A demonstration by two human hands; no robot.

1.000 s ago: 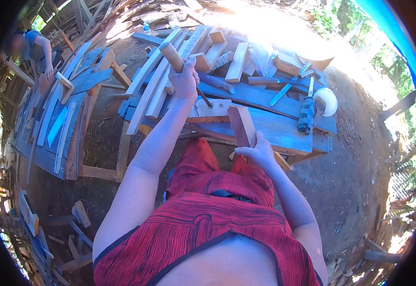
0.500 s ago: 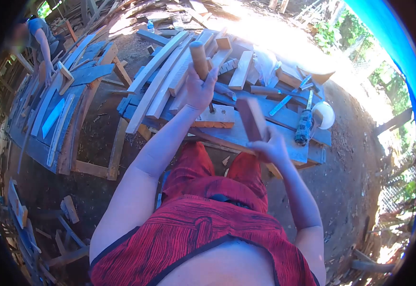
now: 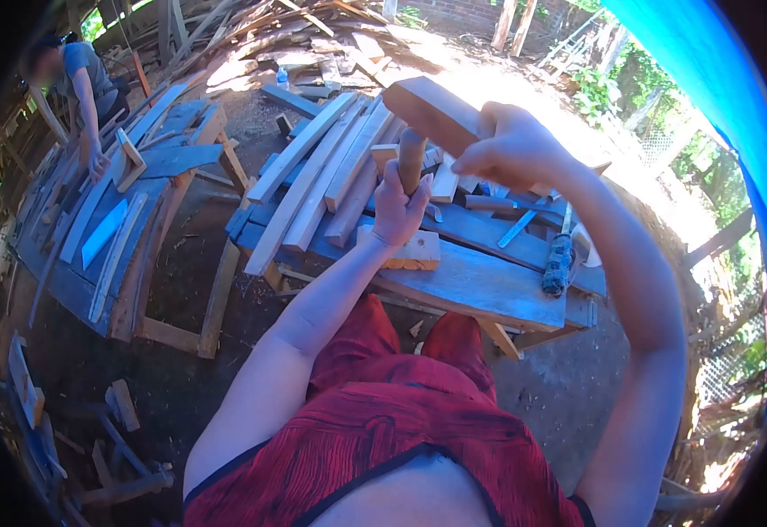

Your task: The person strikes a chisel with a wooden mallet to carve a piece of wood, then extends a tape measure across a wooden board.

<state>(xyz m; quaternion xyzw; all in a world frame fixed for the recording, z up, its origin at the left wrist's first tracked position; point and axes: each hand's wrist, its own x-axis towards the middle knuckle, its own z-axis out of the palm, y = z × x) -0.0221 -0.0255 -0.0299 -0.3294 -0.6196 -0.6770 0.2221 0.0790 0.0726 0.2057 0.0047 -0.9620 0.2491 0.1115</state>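
My left hand [image 3: 399, 209] is wrapped around the thick round wooden handle of a chisel [image 3: 412, 158], held upright; its blade is hidden behind the hand. Below it lies a short pale wood block [image 3: 414, 253] on the bench. My right hand [image 3: 524, 145] grips a rectangular wooden block [image 3: 432, 107] by one end, raised to the level of the handle's top. The block's far end overlaps the area just above the handle in this view.
Several sawn timber lengths [image 3: 313, 176] lie across the left of the workbench [image 3: 498, 285]. To the right are a metal ruler [image 3: 517, 230] and a tool with a dark wrapped grip [image 3: 557, 263]. At far left, another person [image 3: 85, 83] leans over a second bench [image 3: 164, 162].
My right hand has swung the wooden block up and toward the chisel handle. My left hand, with the chisel, appears lower and farther right, as the view has shifted too.
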